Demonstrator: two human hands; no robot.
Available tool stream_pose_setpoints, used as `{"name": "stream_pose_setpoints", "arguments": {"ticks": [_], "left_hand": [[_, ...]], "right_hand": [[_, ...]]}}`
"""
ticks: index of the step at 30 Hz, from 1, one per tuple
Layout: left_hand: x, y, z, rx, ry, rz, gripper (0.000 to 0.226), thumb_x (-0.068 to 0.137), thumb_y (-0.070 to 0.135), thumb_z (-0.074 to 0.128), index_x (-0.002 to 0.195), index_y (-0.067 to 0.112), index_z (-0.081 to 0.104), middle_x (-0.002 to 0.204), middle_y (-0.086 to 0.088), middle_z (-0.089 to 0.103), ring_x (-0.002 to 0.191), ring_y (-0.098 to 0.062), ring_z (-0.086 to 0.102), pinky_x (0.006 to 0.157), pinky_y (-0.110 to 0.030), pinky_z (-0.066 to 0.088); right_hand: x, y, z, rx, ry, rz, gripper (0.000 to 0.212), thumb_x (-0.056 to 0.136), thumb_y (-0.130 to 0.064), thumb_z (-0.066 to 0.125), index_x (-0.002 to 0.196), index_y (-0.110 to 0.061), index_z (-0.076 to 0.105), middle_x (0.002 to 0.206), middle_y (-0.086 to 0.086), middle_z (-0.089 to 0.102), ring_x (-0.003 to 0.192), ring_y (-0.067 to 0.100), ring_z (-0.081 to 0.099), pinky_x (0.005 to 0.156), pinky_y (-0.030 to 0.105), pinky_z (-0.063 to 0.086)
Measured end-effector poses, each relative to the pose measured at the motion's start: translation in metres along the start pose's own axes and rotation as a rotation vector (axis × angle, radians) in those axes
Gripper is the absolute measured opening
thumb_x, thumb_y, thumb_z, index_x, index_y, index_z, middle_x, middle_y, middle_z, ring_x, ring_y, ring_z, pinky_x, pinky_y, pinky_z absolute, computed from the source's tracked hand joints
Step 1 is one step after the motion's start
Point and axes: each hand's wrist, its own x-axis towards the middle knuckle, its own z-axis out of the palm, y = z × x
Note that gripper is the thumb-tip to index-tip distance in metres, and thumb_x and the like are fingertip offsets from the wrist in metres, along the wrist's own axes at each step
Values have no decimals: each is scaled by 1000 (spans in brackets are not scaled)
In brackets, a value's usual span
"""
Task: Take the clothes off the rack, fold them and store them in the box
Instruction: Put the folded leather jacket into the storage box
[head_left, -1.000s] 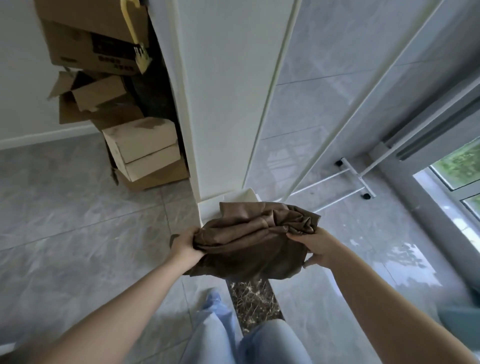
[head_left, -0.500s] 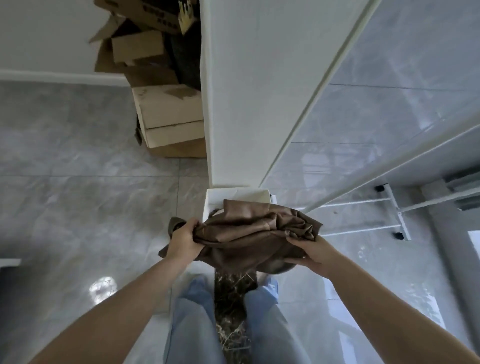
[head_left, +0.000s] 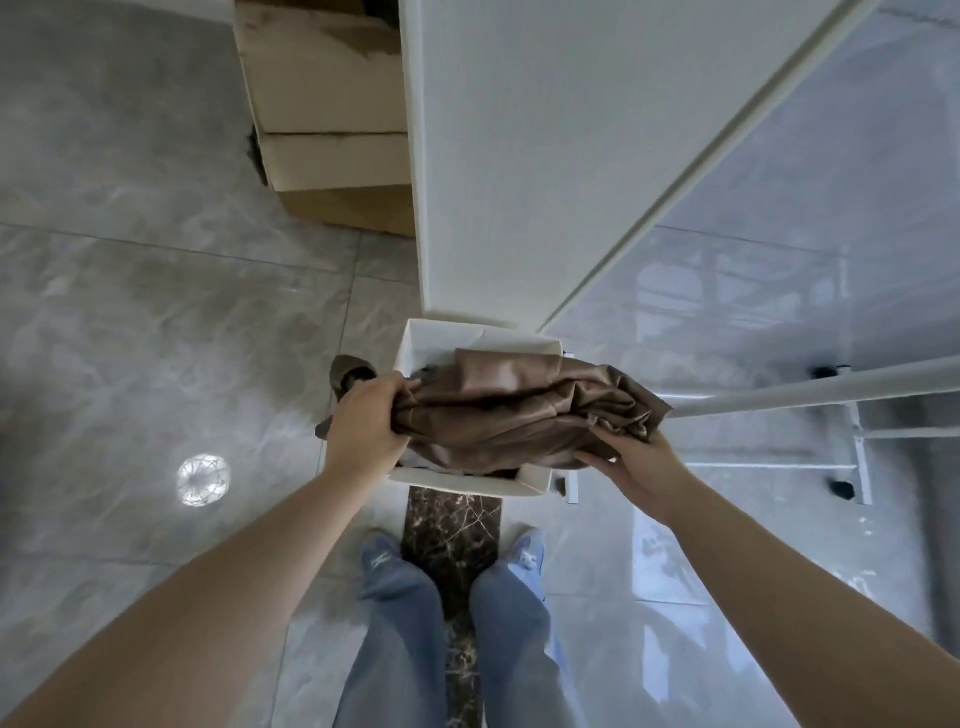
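Both hands hold one brown garment (head_left: 519, 410), bunched into a rough fold, directly over the open white box (head_left: 470, 483) on the floor. The left hand (head_left: 363, 421) grips the garment's left end with fingers curled round the cloth; the right hand (head_left: 631, 462) supports the right end from below, its fingers tucked under and pinching the crumpled edge. A second ago the bundle was carried at the same height but short of the box, which showed only as a sliver beyond it; now the box lies right beneath the grip, its near wall just under the cloth. That suggests the carry is over and lowering is the step in hand. The fold looks loose, so it may spring open on release. Beyond the right hand stands the white rack (head_left: 852, 431), its rail bare here. Past the left hand, stacked cardboard boxes (head_left: 327, 119) lean by the white wall.
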Motion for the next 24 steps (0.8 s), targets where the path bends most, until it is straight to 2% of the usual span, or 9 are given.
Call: {"name": "stream_pose_setpoints", "arguments": {"ticks": [4,7,9,11,13,16,21,23,24], "left_hand": [[31,-20,28,7,-43,156,25,84,15,56,103,31,60,86,12,63,87,-14,59,83,-36,47],[48,-33,54,31,-79,192,21,86,12,57,102,25,57,93,8,64,93,-17,60,80,-37,48],[52,-39,70,39,-100,175,15,86,12,61,99,18,55,95,3,66,94,-19,62,71,-36,50],[52,-46,89,85,-137,170,14,87,16,63,96,20,52,87,7,62,89,-19,63,62,-30,44],[51,-51,103,122,-180,158,13,89,18,61,93,21,50,78,13,54,84,-19,63,63,-23,35],[42,-61,115,154,-237,123,13,89,19,60,90,19,48,78,8,62,82,-20,64,68,-20,31],[18,-75,123,167,-328,34,19,85,15,60,95,21,46,80,6,64,75,-17,64,57,-32,48],[13,-78,126,183,-362,25,15,86,16,57,95,20,46,75,5,62,70,-19,64,54,-32,48],[12,-78,128,187,-371,30,14,86,16,57,95,20,46,74,5,61,69,-20,64,54,-32,48]], "right_hand": [[44,18,-9,48,12,-52,71,44,-25,94,109,-11,68,114,11,72,115,28,65,94,45,55],[78,34,-22,84,17,-82,73,37,-28,99,103,-14,71,116,13,72,113,29,66,94,46,55],[92,44,-29,96,6,-91,62,45,-24,94,102,-17,72,120,14,70,118,31,64,99,50,51],[105,58,-39,80,1,-77,53,56,-19,87,107,-17,71,121,14,69,120,32,62,101,50,49],[114,73,-50,48,4,-58,52,74,-8,77,123,-10,61,127,18,65,121,34,61,100,49,50],[120,95,-61,-6,18,-13,46,92,5,59,136,-3,49,130,22,62,119,35,62,97,50,52],[104,113,-53,-128,88,78,26,91,0,64,112,-15,65,113,11,72,110,28,67,95,46,54],[103,121,-52,-193,158,95,22,89,-4,69,105,-19,67,114,13,71,108,26,67,96,44,54],[104,124,-52,-232,195,87,21,88,-7,71,103,-21,67,112,12,71,106,24,66,93,38,54]]}}
